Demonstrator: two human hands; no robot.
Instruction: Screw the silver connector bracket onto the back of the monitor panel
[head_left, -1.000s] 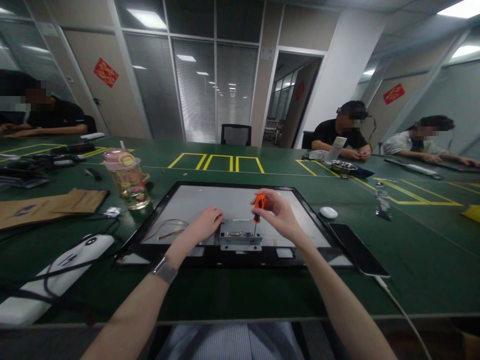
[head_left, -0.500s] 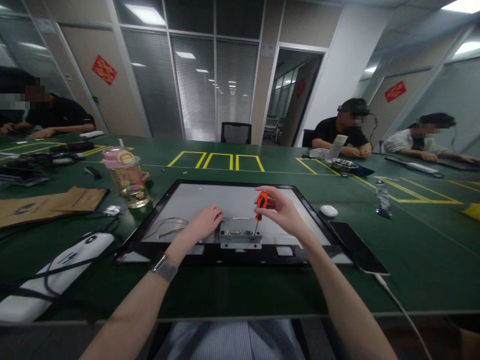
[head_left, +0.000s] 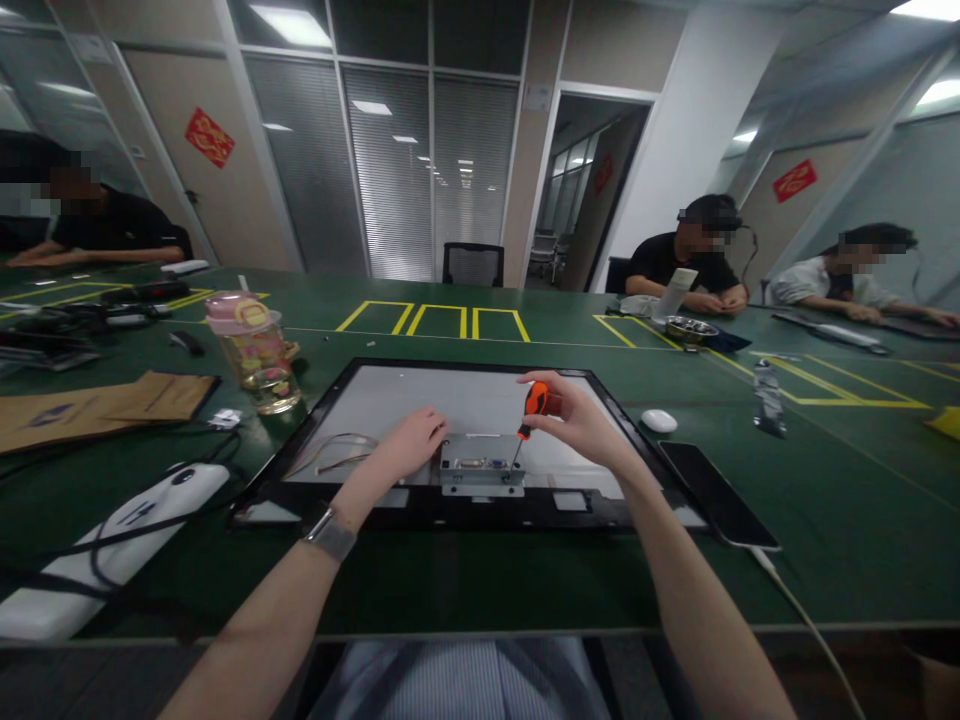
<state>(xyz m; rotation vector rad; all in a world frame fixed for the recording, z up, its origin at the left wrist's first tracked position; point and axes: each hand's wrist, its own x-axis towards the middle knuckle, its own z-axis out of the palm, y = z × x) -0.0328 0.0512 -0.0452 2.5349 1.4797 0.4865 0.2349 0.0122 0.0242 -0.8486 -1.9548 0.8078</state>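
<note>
A flat display panel (head_left: 480,390) with a black frame lies face down or back up, I cannot tell which, on the table before me. On its near side stands a grey metal bracket (head_left: 480,478) with connector ports. My left hand (head_left: 412,440), fingers curled, grips the bracket's left edge; the fingertips are partly hidden. Held in the fingers of my right hand (head_left: 574,415) is an orange and black screwdriver (head_left: 534,402). It leans to the right, and its tip reaches the bracket's right end. Thin wires (head_left: 337,450) lie left of the bracket.
Right of the panel are a phone (head_left: 716,492) with a cable and a white earbud case (head_left: 659,421). To the left stand a drink bottle (head_left: 259,350), a paper bag (head_left: 97,410) and a white power strip (head_left: 127,540). Other people sit across the table.
The screwdriver's handle has tilted further to the right, and my right hand has moved slightly right with it. My left hand stays on the bracket.
</note>
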